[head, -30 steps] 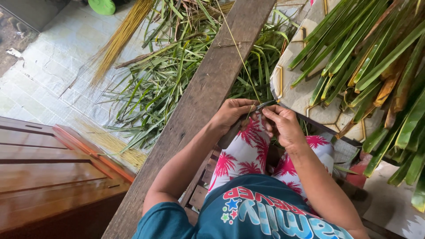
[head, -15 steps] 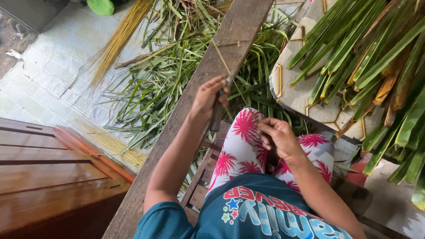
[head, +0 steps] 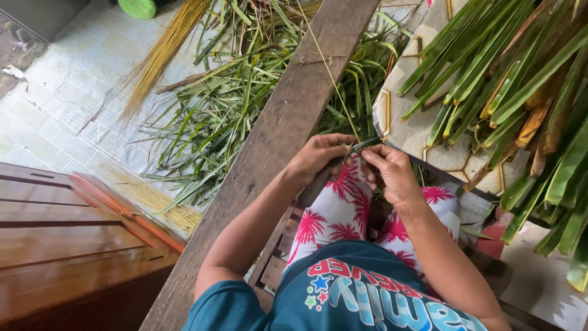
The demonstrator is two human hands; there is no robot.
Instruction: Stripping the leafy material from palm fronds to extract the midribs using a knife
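Your left hand (head: 320,160) covers most of the knife (head: 318,184), so the blade can't be made out, and the thin midrib (head: 331,76) gets too fine to follow where your fingers meet. The green leaves (head: 520,79) are cut off by the right and top edges. The green round object (head: 138,7) is clipped at the top.

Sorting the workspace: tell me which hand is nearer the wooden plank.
Left. The left hand sits right at the wooden plank's edge; the right hand is farther off, over the lap, beside the patterned cushion.
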